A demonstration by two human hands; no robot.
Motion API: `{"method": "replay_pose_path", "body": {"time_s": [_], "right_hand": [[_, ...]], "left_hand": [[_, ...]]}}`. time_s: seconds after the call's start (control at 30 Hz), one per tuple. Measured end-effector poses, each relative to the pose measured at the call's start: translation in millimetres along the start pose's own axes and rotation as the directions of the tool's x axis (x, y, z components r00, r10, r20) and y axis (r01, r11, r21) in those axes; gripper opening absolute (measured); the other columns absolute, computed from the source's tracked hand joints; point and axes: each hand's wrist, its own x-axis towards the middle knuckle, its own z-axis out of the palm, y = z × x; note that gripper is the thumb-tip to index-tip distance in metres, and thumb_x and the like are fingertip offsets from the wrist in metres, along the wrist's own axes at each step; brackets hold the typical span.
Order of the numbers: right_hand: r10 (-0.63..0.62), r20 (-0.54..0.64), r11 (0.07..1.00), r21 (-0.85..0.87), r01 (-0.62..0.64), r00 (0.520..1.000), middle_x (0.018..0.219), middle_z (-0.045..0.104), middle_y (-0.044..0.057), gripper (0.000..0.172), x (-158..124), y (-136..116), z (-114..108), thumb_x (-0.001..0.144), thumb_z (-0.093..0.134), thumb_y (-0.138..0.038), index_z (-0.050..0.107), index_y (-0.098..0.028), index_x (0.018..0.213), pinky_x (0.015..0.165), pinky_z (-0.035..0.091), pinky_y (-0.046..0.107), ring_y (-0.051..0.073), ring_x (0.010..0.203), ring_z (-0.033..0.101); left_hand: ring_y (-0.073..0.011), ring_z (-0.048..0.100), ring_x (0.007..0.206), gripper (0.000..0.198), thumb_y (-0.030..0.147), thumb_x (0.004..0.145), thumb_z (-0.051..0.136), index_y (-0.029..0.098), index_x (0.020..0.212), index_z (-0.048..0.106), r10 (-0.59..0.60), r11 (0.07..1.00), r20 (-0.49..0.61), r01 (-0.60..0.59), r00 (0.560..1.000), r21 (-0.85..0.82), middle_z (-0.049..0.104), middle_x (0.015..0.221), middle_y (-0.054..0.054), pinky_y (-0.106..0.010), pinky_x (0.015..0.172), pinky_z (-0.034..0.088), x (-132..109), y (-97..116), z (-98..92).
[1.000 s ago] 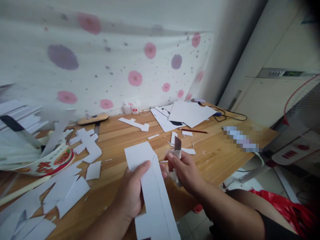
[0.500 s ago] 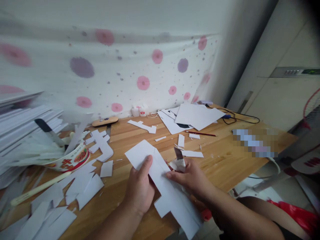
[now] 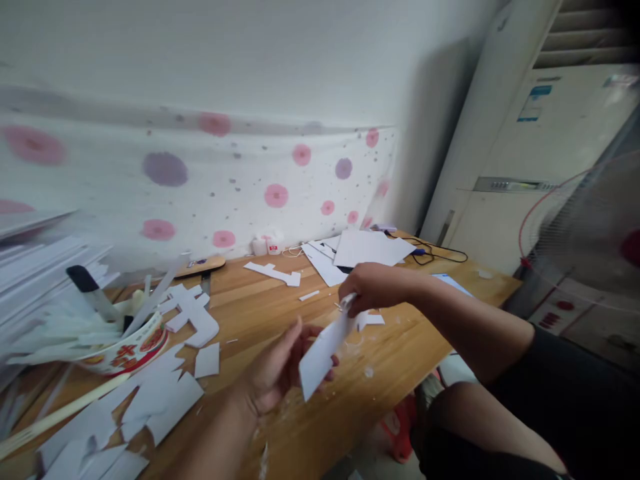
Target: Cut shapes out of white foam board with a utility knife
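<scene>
My right hand (image 3: 373, 287) is closed on the upper end of a white foam board piece (image 3: 320, 360), which hangs tilted above the table. Whether the paper-wrapped blade is still in that hand is hidden. My left hand (image 3: 285, 363) is open with its thumb raised; its fingers reach behind the lower part of the board. Left of it lie a cut-out foam board shape (image 3: 193, 310) and a small white square (image 3: 207, 361). Beyond the hands rests a long notched strip (image 3: 273, 273).
A red-and-white noodle bowl (image 3: 135, 353) full of strips and tools stands at left, beside white scraps (image 3: 165, 407) and stacked boards (image 3: 45, 267). Large white sheets (image 3: 373, 247), glue bottles (image 3: 273, 247) and a black cable (image 3: 450, 257) lie at the back. A fan (image 3: 590, 233) stands right.
My right hand has lifted the foam board piece and swung it steeply. My left thumb has come off it. The view has turned up and right. The blade no longer shows.
</scene>
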Motion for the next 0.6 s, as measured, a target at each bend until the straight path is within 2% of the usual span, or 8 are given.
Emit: {"method": "replay_pose_path", "body": {"time_s": [0.07, 0.1, 0.2, 0.23, 0.3, 0.4, 0.5, 0.6], "right_hand": [[-0.003, -0.035, 0.985, -0.175, -0.003, 0.999, 0.052, 0.056, -0.008, 0.016, 12, -10, 2, 0.061, 0.079, -0.012, 0.067, -0.023, 0.061, 0.052, 0.029, 0.023, 0.008, 0.05, 0.043], [0.005, -0.058, 0.973, -0.23, -0.019, 0.998, 0.052, 0.056, -0.007, 0.015, 16, -14, 4, 0.062, 0.079, -0.014, 0.067, -0.023, 0.061, 0.052, 0.027, 0.023, 0.009, 0.05, 0.043], [-0.019, -0.177, 0.967, -0.252, -0.027, 0.984, 0.062, 0.062, -0.004, 0.01, 20, -18, 13, 0.068, 0.077, -0.02, 0.068, -0.024, 0.069, 0.054, 0.028, 0.024, 0.011, 0.057, 0.049], [-0.053, -0.247, 0.974, -0.228, -0.005, 0.968, 0.069, 0.064, -0.003, 0.007, 19, -18, 19, 0.072, 0.074, -0.022, 0.068, -0.024, 0.076, 0.056, 0.03, 0.024, 0.012, 0.062, 0.052], [-0.117, -0.43, 0.986, -0.159, 0.052, 0.895, 0.078, 0.066, 0.0, 0.005, 11, -17, 33, 0.081, 0.064, -0.025, 0.066, -0.021, 0.085, 0.06, 0.034, 0.024, 0.013, 0.068, 0.056], [-0.097, -0.62, 0.995, -0.062, 0.075, 0.778, 0.07, 0.061, 0.002, 0.013, -4, -19, 65, 0.087, 0.049, -0.02, 0.059, -0.018, 0.079, 0.059, 0.035, 0.024, 0.012, 0.063, 0.053], [-0.097, -0.652, 0.994, -0.104, 0.038, 0.752, 0.064, 0.057, 0.001, 0.015, -13, -24, 100, 0.086, 0.045, -0.018, 0.054, -0.018, 0.073, 0.055, 0.031, 0.026, 0.013, 0.057, 0.048], [-0.098, -0.665, 0.988, -0.152, -0.005, 0.741, 0.062, 0.057, 0.002, 0.017, -14, -27, 122, 0.085, 0.043, -0.018, 0.053, -0.018, 0.072, 0.053, 0.029, 0.028, 0.014, 0.055, 0.047]], "left_hand": [[-0.0249, 0.071, 0.077, 0.056, 0.06, 0.087, 0.049, 0.01, 0.109, 0.064, -0.04, 0.999, 0.022, 0.04, 0.999, -0.01, 0.072, 0.089, -0.017, -0.032, 0.061, 0.054, 3, -11, 4.9], [-0.0225, 0.07, 0.068, 0.057, 0.06, 0.087, 0.049, 0.008, 0.108, 0.064, -0.045, 0.999, 0.024, 0.045, 0.999, -0.03, 0.071, 0.085, -0.016, -0.029, 0.056, 0.053, 4, -15, 7.2], [-0.0067, 0.047, 0.036, 0.044, 0.054, 0.082, 0.061, 0.01, 0.085, 0.064, -0.003, 0.993, -0.031, 0.0, 1.0, -0.117, 0.058, 0.059, -0.002, -0.017, 0.036, 0.034, 7, -19, 12.1], [-0.0031, 0.038, 0.032, 0.04, 0.051, 0.08, 0.065, 0.012, 0.076, 0.061, 0.03, 0.99, -0.073, -0.04, 0.997, -0.138, 0.051, 0.054, 0.003, -0.015, 0.033, 0.027, 8, -19, 13.2], [-0.001, 0.029, 0.031, 0.04, 0.048, 0.075, 0.073, 0.015, 0.065, 0.053, 0.118, 0.978, -0.162, -0.143, 0.98, -0.152, 0.043, 0.048, 0.008, -0.013, 0.033, 0.021, 10, -18, 14.6], [-0.0035, 0.034, 0.034, 0.045, 0.05, 0.067, 0.078, 0.016, 0.06, 0.049, 0.252, 0.947, -0.297, -0.298, 0.921, -0.121, 0.045, 0.045, 0.007, -0.015, 0.034, 0.025, 14, -19, 15.3], [-0.0069, 0.042, 0.035, 0.046, 0.052, 0.062, 0.081, 0.018, 0.059, 0.05, 0.326, 0.92, -0.419, -0.386, 0.847, -0.065, 0.048, 0.042, 0.007, -0.018, 0.036, 0.03, 18, -21, 14.7], [-0.0071, 0.041, 0.033, 0.049, 0.053, 0.058, 0.082, 0.018, 0.056, 0.049, 0.338, 0.918, -0.519, -0.396, 0.785, -0.002, 0.046, 0.039, 0.008, -0.019, 0.034, 0.03, 21, -24, 15.0]]}}
